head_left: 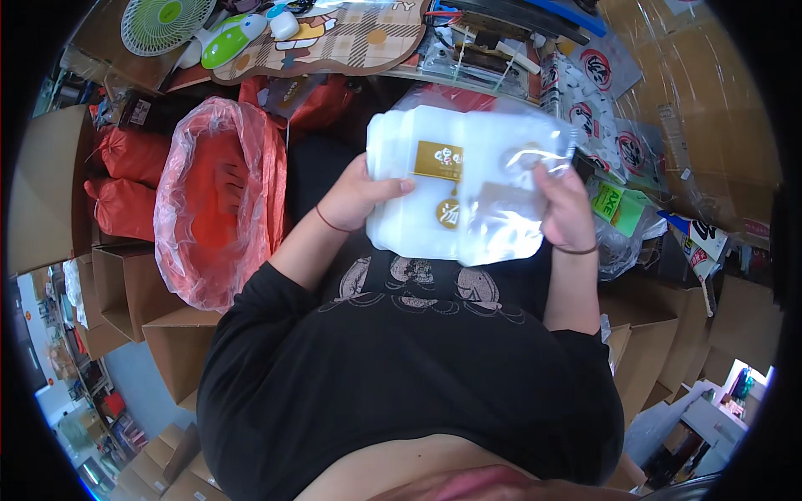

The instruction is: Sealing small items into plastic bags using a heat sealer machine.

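In front of my chest I hold a stack of white plastic pouches (430,221) with gold printed patches and clear, shiny film on the right part. My left hand (363,194) grips the left edge, its thumb lying across the front. At the right side, the fingers and thumb of my right hand (568,207) pinch the clear film. The fingers behind the stack are hidden. Left of my arm stands an open red plastic bag (271,242) with a clear liner, holding red contents that I cannot make out well.
Tied red bags (123,209) lie at the far left beside cardboard boxes (175,355). A patterned mat (359,50) covers the table ahead, with a small green-and-white fan (167,23) on it. Large cardboard (710,108) and a green packet (620,207) stand to the right.
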The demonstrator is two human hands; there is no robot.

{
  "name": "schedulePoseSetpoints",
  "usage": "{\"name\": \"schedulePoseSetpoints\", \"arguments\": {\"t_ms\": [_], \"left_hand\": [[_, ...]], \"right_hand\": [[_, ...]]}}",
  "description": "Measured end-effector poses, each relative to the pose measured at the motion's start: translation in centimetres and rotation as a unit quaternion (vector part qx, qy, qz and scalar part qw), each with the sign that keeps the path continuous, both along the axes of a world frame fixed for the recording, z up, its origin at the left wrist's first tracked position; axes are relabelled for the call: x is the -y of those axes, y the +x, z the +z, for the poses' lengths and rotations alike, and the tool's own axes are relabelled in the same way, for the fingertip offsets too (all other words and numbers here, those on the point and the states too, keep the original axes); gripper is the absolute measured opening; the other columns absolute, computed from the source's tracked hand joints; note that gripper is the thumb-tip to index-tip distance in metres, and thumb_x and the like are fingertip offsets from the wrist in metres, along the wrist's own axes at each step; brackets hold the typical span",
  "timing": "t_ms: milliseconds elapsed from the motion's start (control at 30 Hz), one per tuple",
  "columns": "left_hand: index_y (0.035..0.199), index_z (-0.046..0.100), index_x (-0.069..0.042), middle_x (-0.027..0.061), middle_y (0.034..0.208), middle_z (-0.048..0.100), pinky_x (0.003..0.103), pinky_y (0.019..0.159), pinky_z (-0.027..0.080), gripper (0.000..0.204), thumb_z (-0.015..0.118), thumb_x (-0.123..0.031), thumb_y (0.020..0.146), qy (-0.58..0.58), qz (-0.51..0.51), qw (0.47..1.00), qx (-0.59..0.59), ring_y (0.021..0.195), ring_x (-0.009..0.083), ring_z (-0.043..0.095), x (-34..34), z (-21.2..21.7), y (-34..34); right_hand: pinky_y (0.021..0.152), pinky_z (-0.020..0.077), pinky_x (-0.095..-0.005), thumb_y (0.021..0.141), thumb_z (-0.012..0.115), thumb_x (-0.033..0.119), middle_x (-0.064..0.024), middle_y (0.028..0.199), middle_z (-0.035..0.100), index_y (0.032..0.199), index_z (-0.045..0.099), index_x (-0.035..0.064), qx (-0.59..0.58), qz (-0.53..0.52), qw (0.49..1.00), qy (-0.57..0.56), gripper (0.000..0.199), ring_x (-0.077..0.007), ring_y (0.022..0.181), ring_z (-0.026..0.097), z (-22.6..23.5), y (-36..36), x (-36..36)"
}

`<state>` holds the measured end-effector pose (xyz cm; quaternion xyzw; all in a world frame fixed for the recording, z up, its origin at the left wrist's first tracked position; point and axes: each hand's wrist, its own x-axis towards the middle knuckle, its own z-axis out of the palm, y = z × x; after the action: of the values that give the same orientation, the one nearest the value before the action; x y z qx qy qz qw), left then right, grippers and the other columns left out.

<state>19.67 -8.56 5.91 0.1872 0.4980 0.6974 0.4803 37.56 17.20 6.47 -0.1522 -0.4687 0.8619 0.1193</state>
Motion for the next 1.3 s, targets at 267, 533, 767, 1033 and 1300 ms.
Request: {"name": "schedulePoseSetpoints", "arguments": {"t_ms": [267,533,767,1033,1300], "left_hand": [[0.126,0.056,0.004,0.0133,0.114,0.067,0.034,0.090,0.053,0.057,0.077,-0.016,0.077,-0.038,-0.183,0.976,-0.108,0.099,0.0222,0.067,-0.4,3.2,-5.6],[0.127,0.056,0.004,0.0119,0.113,0.067,0.032,0.089,0.052,0.065,0.082,-0.024,0.073,-0.052,-0.320,0.938,-0.126,0.099,0.0192,0.066,-4.8,2.3,-4.3],[0.128,0.055,0.004,0.0130,0.117,0.066,0.035,0.093,0.051,0.067,0.082,-0.024,0.074,-0.071,-0.300,0.948,-0.074,0.104,0.0209,0.065,-3.7,-0.4,-5.1],[0.131,0.053,0.004,0.0140,0.118,0.065,0.036,0.097,0.050,0.069,0.082,-0.023,0.074,0.008,-0.272,0.962,0.006,0.106,0.0228,0.065,-4.0,-2.0,-6.3],[0.131,0.053,0.004,0.0122,0.115,0.066,0.034,0.091,0.052,0.061,0.076,-0.025,0.083,0.065,-0.437,0.892,-0.096,0.101,0.0199,0.065,-7.7,-2.9,-5.3]], "right_hand": [[0.085,0.0505,-0.0369,0.084,0.074,0.015,-0.0109,0.106,0.068,0.111,0.062,-0.0012,-0.115,0.199,0.902,0.366,0.034,-0.0224,0.095,0.066,11.8,-1.1,-4.0],[0.069,0.0491,-0.0386,0.078,0.076,0.023,-0.0068,0.085,0.066,0.095,0.067,0.0073,-0.261,0.341,0.571,0.700,0.025,-0.0302,0.077,0.062,13.1,-8.0,5.7],[0.070,0.0489,-0.0392,0.080,0.073,0.031,-0.0119,0.087,0.065,0.094,0.066,0.0056,-0.138,0.382,0.679,0.611,0.030,-0.0322,0.078,0.063,14.0,-6.3,2.0],[0.066,0.0466,-0.0399,0.085,0.065,0.037,-0.0136,0.085,0.063,0.091,0.063,-0.0007,-0.288,0.174,0.728,0.598,0.038,-0.0280,0.072,0.060,17.2,-3.0,-0.7],[0.085,0.0453,-0.0414,0.076,0.077,0.025,-0.0156,0.116,0.052,0.099,0.057,0.0014,-0.122,0.387,0.597,0.692,0.038,-0.0322,0.101,0.053,10.6,-7.5,5.1]]}}
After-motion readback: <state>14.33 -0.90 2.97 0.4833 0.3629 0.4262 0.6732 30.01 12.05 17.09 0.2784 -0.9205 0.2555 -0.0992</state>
